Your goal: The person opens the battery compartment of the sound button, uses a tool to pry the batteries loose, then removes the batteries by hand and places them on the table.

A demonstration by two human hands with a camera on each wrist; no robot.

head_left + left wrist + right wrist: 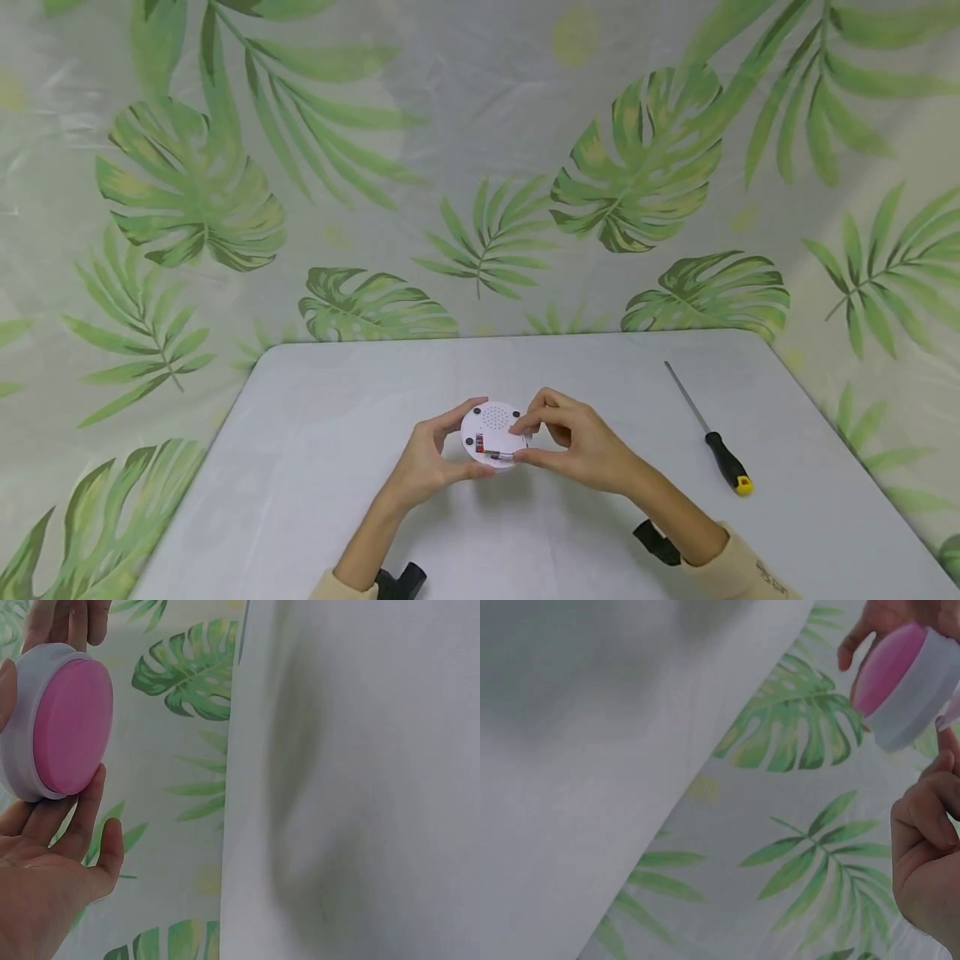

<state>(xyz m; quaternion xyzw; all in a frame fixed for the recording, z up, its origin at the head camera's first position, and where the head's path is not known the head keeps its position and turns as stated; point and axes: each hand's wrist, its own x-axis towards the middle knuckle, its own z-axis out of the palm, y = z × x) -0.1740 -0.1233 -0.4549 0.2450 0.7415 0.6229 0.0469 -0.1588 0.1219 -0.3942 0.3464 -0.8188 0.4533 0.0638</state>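
A round white push-button device (pixel 495 414) with a pink top (pixel 75 727) is held up above the table, its underside facing me. That underside has speaker holes, small dark feet and an uncovered battery compartment (pixel 480 443) with red and metallic parts. My left hand (pixel 423 461) grips the device by its rim, thumb below and fingers above. At its right side my right hand (pixel 581 437) pinches a small pale cover (pixel 951 712) between thumb and fingers, close against the compartment. The fingertips hide part of this cover.
A screwdriver (pixel 723 461) with a black and yellow handle lies to the right on the white table (pixel 315 433). Behind the table's far edge hangs a leaf-patterned cloth (pixel 487 125). Dark wrist mounts (pixel 657 543) sit at both forearms.
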